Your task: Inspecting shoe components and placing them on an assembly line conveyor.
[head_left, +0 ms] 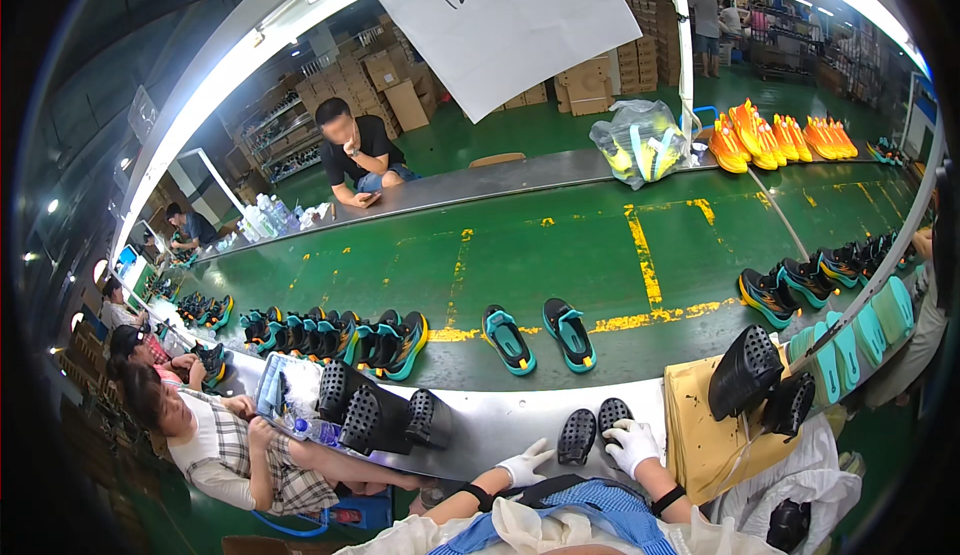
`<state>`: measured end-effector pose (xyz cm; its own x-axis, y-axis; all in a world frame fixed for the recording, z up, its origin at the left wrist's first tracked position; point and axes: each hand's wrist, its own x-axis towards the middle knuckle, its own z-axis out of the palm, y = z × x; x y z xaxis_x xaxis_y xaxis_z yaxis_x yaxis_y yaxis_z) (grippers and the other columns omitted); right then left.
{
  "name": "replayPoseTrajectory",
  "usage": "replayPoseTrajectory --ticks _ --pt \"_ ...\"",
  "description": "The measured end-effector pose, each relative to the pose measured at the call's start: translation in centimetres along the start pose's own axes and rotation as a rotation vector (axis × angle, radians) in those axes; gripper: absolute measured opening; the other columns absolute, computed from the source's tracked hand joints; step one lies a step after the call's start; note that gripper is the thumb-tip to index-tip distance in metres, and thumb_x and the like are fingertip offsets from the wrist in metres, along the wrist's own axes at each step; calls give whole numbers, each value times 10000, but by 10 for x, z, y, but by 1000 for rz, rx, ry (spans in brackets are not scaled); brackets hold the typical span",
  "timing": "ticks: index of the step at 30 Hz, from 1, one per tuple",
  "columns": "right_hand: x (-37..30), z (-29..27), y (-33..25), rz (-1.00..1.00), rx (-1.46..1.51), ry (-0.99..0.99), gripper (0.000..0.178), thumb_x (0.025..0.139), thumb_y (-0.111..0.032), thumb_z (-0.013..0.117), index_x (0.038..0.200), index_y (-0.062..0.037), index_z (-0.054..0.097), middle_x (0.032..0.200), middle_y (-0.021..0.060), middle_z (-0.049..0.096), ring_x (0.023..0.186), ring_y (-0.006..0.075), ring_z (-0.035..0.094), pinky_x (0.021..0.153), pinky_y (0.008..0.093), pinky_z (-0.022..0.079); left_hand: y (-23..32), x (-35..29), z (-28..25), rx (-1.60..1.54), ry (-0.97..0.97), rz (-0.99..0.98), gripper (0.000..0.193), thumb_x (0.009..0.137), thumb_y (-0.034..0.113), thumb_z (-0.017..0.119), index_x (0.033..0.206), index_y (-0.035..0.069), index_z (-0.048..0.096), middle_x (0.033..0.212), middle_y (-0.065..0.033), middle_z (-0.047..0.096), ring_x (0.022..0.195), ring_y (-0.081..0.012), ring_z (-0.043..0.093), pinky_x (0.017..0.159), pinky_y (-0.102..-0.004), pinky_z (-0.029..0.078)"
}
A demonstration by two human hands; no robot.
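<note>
My left hand (525,463), in a white glove, hovers over the metal bench edge with its fingers spread and nothing in them. A black studded, shoe-shaped form (577,437) stands just to its right. My right hand (632,445), also gloved in white, has its fingers closed around the near end of a second black studded form (613,415); its far end shows past the fingers. Beyond them, on the green belt, lie two dark sneakers, a left one (509,340) and a right one (570,335), with teal insides and yellow-orange soles.
More black forms (375,418) stand at left, others (745,373) on a tan cardboard stack (690,425). Sneaker rows (300,335) line the green belt (540,255). Teal insoles (850,350) lie at right, orange shoes (760,140) beyond. A paper sheet (500,25) hangs overhead. Co-workers (220,435) sit at left.
</note>
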<state>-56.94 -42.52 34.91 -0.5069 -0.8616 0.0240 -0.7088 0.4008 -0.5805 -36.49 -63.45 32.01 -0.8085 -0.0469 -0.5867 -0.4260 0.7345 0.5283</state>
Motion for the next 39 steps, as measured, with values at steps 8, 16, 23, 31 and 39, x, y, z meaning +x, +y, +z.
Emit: replayPoseTrajectory --ticks 8,16,23,31,39 --pt "-1 -1 3 -6 -6 25 242 779 -292 625 997 -213 693 1113 51 595 1060 271 508 950 391 373 -4 7 5 23 17 25 743 839 318 613 1473 179 251 1560 -150 41 1396 -345 227 1124 -362 258" --pt "-2 -3 6 2 -26 -1 252 786 -299 622 1016 -219 687 1141 46 583 1080 270 493 963 386 368 -2 9 7 31 18 26 750 838 325 614 1474 170 248 1557 -157 47 1397 -346 223 1125 -362 255" --pt "-3 -4 11 -6 -6 22 256 780 -300 629 1016 -223 688 1135 48 588 1078 269 497 961 388 369 2 11 6 30 10 21 764 834 333 619 1476 168 239 1556 -163 44 1398 -347 221 1126 -362 252" --pt "-4 -5 11 7 -9 10 249 779 -305 627 1005 -223 693 1133 41 593 1077 267 500 959 386 370 6 10 5 25 10 31 769 832 330 622 1477 170 236 1555 -170 36 1406 -351 196 1128 -367 246" --pt "-6 -11 10 22 4 13 261 785 -312 610 1009 -209 694 1117 38 595 1081 242 500 967 392 357 13 9 4 22 0 10 760 837 321 617 1478 169 238 1559 -153 41 1408 -335 198 1130 -349 244"
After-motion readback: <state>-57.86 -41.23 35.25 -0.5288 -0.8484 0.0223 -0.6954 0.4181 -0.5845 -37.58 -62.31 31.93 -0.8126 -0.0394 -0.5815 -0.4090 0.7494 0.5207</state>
